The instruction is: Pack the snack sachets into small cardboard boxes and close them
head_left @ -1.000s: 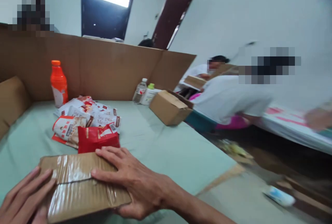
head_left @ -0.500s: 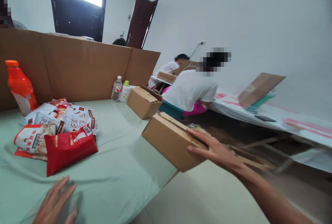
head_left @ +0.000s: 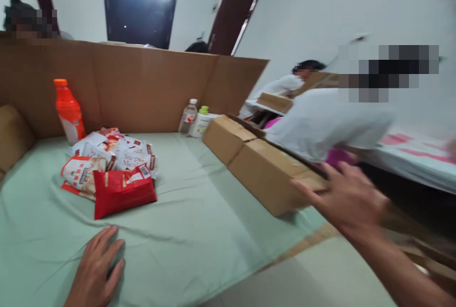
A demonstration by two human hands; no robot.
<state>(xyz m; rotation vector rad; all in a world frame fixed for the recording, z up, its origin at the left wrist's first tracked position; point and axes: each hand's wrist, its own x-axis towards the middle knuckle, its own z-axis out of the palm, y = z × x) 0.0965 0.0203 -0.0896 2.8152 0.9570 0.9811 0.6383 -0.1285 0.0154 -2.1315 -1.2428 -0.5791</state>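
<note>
A brown cardboard box (head_left: 270,174) lies on the green tablecloth along the table's right edge, its far end against a second cardboard box (head_left: 224,138). My right hand (head_left: 356,200) is at the near end of the closer box, thumb against it and fingers spread, slightly blurred. My left hand (head_left: 96,269) rests open on the cloth at lower left, holding nothing. Just beyond it lies a red snack packet (head_left: 124,190), in front of a white-and-orange packet (head_left: 81,174) and a heap of white "Su-per Meal" sachets (head_left: 133,157).
An orange bottle (head_left: 69,112), a clear bottle (head_left: 188,118) and a white bottle with a green cap (head_left: 202,122) stand before a cardboard partition (head_left: 153,91). People in white shirts (head_left: 331,117) sit beyond the right edge. Another cardboard piece (head_left: 14,136) stands at far left.
My right hand and the closer box have moved onto the table, up against the second box. The hand's fingers have spread. My view has swung left; my left hand still lies on the cloth.
</note>
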